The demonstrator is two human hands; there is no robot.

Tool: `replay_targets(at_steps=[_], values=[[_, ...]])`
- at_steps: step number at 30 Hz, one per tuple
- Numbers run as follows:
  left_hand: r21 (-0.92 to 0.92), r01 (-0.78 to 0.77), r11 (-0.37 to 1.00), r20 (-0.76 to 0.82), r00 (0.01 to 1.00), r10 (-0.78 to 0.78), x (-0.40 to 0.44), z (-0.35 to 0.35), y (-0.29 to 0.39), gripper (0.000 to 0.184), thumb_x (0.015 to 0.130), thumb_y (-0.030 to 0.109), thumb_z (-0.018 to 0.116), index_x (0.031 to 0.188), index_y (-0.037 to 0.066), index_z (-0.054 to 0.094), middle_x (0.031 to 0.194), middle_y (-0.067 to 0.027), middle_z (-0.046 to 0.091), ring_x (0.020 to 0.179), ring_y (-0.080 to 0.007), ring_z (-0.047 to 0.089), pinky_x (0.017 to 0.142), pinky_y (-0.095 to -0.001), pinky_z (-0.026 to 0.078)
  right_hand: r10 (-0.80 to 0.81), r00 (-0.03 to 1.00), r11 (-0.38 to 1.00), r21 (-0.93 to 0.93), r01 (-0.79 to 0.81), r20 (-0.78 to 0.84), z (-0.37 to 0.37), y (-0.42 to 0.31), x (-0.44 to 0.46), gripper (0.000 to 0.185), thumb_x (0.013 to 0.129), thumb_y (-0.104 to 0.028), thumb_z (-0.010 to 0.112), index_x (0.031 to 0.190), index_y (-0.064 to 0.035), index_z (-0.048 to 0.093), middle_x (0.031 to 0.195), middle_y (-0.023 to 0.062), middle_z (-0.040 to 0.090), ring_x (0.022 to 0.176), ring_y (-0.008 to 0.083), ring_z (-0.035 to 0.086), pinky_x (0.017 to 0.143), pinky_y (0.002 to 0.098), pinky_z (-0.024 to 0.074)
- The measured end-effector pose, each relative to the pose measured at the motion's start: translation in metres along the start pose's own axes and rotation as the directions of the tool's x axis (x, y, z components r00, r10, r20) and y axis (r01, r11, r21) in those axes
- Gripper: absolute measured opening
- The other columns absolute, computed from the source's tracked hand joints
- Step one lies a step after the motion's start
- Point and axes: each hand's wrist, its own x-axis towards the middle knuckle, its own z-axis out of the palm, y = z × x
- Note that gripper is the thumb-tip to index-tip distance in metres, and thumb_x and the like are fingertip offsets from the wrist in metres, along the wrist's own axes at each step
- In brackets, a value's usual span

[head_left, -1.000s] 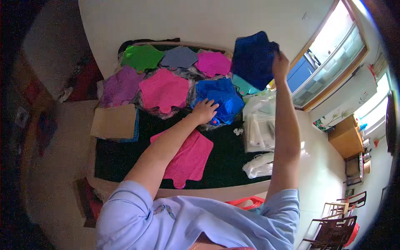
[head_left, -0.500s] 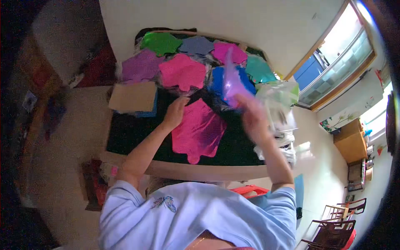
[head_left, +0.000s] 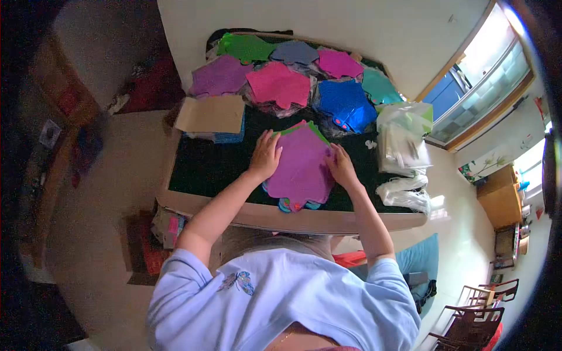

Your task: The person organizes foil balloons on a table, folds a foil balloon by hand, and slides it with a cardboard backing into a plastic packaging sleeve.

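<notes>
A stack of shaped sheets lies in front of me, with a purple sheet (head_left: 301, 169) on top. Green and pink edges peek out along its upper side, and bluish rounded tabs at its lower end. My left hand (head_left: 267, 156) is closed along the stack's upper left edge. On the opposite edge my right hand (head_left: 342, 167) has its fingers bent against the sheets. Beyond the hands lie a pink pile (head_left: 278, 85) and a blue pile (head_left: 346, 105) of similar shape, both with clear plastic around them.
More piles stand at the back: purple (head_left: 221, 76), green (head_left: 246, 48), grey-blue (head_left: 294, 52), magenta (head_left: 339, 63) and teal (head_left: 380, 86). Brown cardboard (head_left: 211, 114) lies at left on bluish sheets. Plastic bags (head_left: 404, 140) and a white string bundle (head_left: 404, 193) are at right.
The purple sheet, held up and blurred in my right hand before, now lies over the pink one. My right hand came down to the stack's right edge. The whole view has shifted slightly.
</notes>
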Motion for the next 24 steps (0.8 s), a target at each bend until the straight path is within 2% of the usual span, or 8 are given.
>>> replay_targets(at_steps=[2, 8, 10, 11, 17, 19, 21, 24], values=[[0.049, -0.022, 0.999, -0.019, 1.0, 0.023, 0.004, 0.002, 0.0, 0.042, 0.084, 0.018, 0.055, 0.122, 0.003, 0.045, 0.128, -0.0204, 0.042, 0.12, -0.0373, 0.037, 0.101, -0.0443, 0.03, 0.023, 0.996, 0.971, -0.237, -0.043, -0.087, 0.017, 0.007, 0.008, 0.052, 0.08, -0.017, 0.062, 0.125, -0.0027, 0.041, 0.129, 0.0218, 0.041, 0.122, 0.0363, 0.037, 0.1, 0.0419, 0.0334], [0.029, -0.101, 0.994, 0.09, 0.991, 0.098, 0.003, -0.048, 0.019, 0.057, 0.075, 0.02, 0.064, 0.126, 0.008, 0.042, 0.135, -0.019, 0.035, 0.126, -0.0372, 0.03, 0.105, -0.0446, 0.026, -0.027, 0.999, 0.992, -0.122, 0.021, -0.043, 0.004, -0.001, 0.034, 0.05, 0.077, -0.013, 0.06, 0.123, -0.0025, 0.044, 0.119, 0.0222, 0.049, 0.112, 0.0384, 0.044, 0.095, 0.0415, 0.0375], [-0.033, -0.307, 0.951, 0.584, 0.767, 0.267, -0.007, -0.087, 0.036, 0.065, 0.07, 0.022, 0.069, 0.128, 0.014, 0.042, 0.14, -0.0177, 0.028, 0.132, -0.0359, 0.022, 0.107, -0.0446, 0.022, 0.033, 0.999, 0.991, -0.133, -0.029, 0.028, -0.003, -0.004, 0.038, 0.045, 0.076, -0.012, 0.059, 0.119, -0.0023, 0.048, 0.112, 0.0214, 0.054, 0.106, 0.0383, 0.048, 0.091, 0.0416, 0.04], [0.014, -0.256, 0.967, 0.703, 0.69, 0.173, -0.013, -0.098, 0.045, 0.07, 0.065, 0.023, 0.072, 0.128, 0.017, 0.042, 0.142, -0.0168, 0.024, 0.134, -0.0345, 0.016, 0.108, -0.0448, 0.021, 0.065, 0.996, 0.987, -0.153, -0.055, 0.064, -0.004, -0.001, 0.043, 0.043, 0.076, -0.013, 0.059, 0.117, -0.0024, 0.05, 0.108, 0.021, 0.056, 0.103, 0.0383, 0.05, 0.089, 0.0415, 0.0414], [-0.171, -0.242, 0.955, 0.554, 0.778, 0.296, -0.027, -0.059, 0.057, 0.068, 0.061, 0.022, 0.076, 0.122, 0.013, 0.048, 0.138, -0.0185, 0.031, 0.131, -0.0351, 0.024, 0.107, -0.045, 0.024, 0.002, 0.999, 0.992, -0.13, 0.003, 0.035, -0.008, 0.0, 0.058, 0.036, 0.078, -0.014, 0.056, 0.113, -0.0037, 0.054, 0.103, 0.0205, 0.058, 0.1, 0.038, 0.053, 0.086, 0.0409, 0.0435], [-0.17, -0.246, 0.954, 0.542, 0.785, 0.299, -0.028, -0.052, 0.061, 0.067, 0.061, 0.022, 0.077, 0.121, 0.012, 0.049, 0.137, -0.0186, 0.033, 0.13, -0.0354, 0.026, 0.106, -0.0447, 0.025, 0.035, 0.997, 0.989, -0.148, -0.025, 0.066, -0.016, -0.008, 0.054, 0.036, 0.078, -0.014, 0.056, 0.113, -0.0039, 0.054, 0.104, 0.0201, 0.058, 0.101, 0.0377, 0.053, 0.087, 0.0405, 0.0432], [-0.164, -0.248, 0.955, 0.52, 0.801, 0.297, -0.027, -0.051, 0.062, 0.065, 0.06, 0.022, 0.077, 0.119, 0.011, 0.051, 0.135, -0.0187, 0.035, 0.129, -0.0356, 0.028, 0.106, -0.0445, 0.026, -0.024, 0.999, 0.998, -0.065, 0.022, -0.023, -0.026, -0.019, 0.043, 0.036, 0.078, -0.013, 0.057, 0.113, -0.0047, 0.054, 0.107, 0.0196, 0.057, 0.104, 0.0369, 0.051, 0.089, 0.0396, 0.042], [-0.143, -0.287, 0.947, 0.503, 0.803, 0.319, -0.025, -0.059, 0.049, 0.062, 0.064, 0.024, 0.076, 0.118, 0.011, 0.051, 0.134, -0.018, 0.036, 0.128, -0.035, 0.03, 0.105, -0.0434, 0.027, -0.024, 0.996, 0.991, -0.137, 0.012, -0.086, -0.036, -0.013, 0.025, 0.035, 0.077, -0.012, 0.057, 0.111, -0.005, 0.055, 0.106, 0.019, 0.056, 0.102, 0.0365, 0.05, 0.088, 0.0398, 0.0418]])
